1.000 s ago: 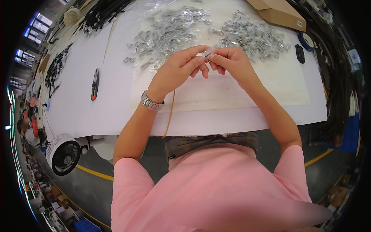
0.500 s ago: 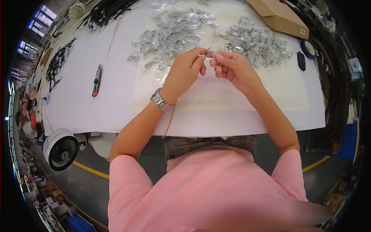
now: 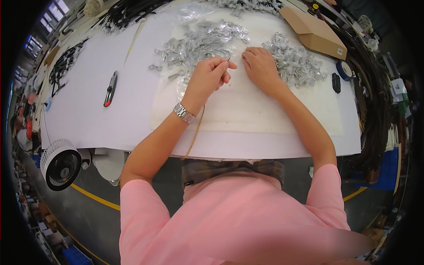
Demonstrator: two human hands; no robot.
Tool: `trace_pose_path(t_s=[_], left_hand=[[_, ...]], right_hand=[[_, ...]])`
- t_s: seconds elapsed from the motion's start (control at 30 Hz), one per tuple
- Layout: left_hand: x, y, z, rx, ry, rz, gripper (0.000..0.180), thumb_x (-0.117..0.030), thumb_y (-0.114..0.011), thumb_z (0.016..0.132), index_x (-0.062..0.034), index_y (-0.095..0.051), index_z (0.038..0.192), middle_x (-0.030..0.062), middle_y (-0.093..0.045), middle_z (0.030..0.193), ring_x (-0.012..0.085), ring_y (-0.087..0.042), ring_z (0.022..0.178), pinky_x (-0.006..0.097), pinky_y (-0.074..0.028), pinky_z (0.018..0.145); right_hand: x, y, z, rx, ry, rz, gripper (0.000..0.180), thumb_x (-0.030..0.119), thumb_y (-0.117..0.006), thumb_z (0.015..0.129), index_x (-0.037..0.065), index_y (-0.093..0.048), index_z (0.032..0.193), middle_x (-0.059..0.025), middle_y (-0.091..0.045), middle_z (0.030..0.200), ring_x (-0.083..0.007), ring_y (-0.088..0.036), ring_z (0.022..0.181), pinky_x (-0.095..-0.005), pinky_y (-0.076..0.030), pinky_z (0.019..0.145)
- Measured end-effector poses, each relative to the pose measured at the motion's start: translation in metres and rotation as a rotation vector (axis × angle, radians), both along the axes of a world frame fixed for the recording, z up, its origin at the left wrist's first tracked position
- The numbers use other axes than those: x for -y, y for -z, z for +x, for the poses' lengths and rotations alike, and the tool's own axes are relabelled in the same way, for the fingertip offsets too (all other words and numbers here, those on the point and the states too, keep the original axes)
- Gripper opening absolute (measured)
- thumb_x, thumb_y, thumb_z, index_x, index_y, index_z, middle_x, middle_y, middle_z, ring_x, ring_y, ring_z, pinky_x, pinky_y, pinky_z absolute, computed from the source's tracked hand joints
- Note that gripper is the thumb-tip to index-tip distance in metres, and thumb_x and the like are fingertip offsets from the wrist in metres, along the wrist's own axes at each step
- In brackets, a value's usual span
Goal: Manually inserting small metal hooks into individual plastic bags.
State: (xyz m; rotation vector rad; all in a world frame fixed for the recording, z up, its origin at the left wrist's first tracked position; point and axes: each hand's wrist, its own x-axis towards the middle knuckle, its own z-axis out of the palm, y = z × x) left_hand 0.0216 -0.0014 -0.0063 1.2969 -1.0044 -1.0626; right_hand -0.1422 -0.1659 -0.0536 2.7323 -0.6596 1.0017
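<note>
My left hand (image 3: 210, 75), with a metal watch on its wrist, is closed in a pinch around a small thin dark piece (image 3: 229, 59); its kind is too small to tell. My right hand (image 3: 261, 70) is at the left edge of the right pile of small metal clasps in clear plastic (image 3: 298, 64). Its fingers are curled together and pointing down, and whatever is under them is hidden. Beyond my left hand spreads a larger pile of similar plastic-wrapped metal pieces (image 3: 203, 42). A tan cord (image 3: 196, 132) runs from near my left wrist to the table's front edge.
A box cutter (image 3: 111, 89) lies on the white table at left. At right are a cardboard box (image 3: 316, 35), a blue tape roll (image 3: 344, 70) and a black object (image 3: 336, 83). Black straps (image 3: 66, 62) lie far left. A fan (image 3: 62, 168) stands by the front left corner.
My hands were together with a small metal piece between them. Now they are apart: the right has moved up to the pile's edge, while the left stays pinched. The view has shifted slightly.
</note>
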Motion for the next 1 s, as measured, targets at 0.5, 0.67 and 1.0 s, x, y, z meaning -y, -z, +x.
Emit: trace_pose_path(t_s=[0.5, 0.67, 1.0], left_hand=[[0.000, -0.006, -0.001, -0.059, 0.047, -0.043, 0.028, -0.022, -0.056, 0.107, -0.0005, -0.073, 0.109, -0.0021, -0.061, 0.069, 0.0033, -0.042, 0.053, 0.020, -0.032, 0.048], [-0.009, -0.008, 0.002, -0.016, 0.048, -0.019, 0.028, -0.022, -0.056, 0.107, -0.0008, -0.073, 0.109, -0.0027, -0.061, 0.069, 0.0024, -0.043, 0.053, 0.019, -0.032, 0.048], [-0.006, -0.015, 0.000, -0.042, 0.035, -0.019, 0.027, -0.022, -0.056, 0.106, -0.0012, -0.073, 0.109, -0.0037, -0.060, 0.068, 0.0017, -0.042, 0.053, 0.019, -0.031, 0.048]], right_hand=[[0.060, -0.009, -0.084, -0.078, 0.291, 0.006, 0.009, 0.015, -0.067, 0.092, 0.009, -0.068, 0.099, -0.0080, -0.070, 0.101, -0.0298, -0.065, 0.098, -0.0437, -0.048, 0.093], [0.029, -0.013, -0.017, 0.124, 0.035, 0.011, 0.013, 0.016, -0.070, 0.092, 0.007, -0.069, 0.102, -0.0112, -0.071, 0.101, -0.0325, -0.066, 0.100, -0.0452, -0.051, 0.091], [0.055, -0.007, -0.057, -0.090, 0.274, 0.112, 0.007, 0.013, -0.067, 0.091, 0.007, -0.065, 0.094, -0.0082, -0.070, 0.091, -0.0326, -0.066, 0.092, -0.0468, -0.052, 0.081]])
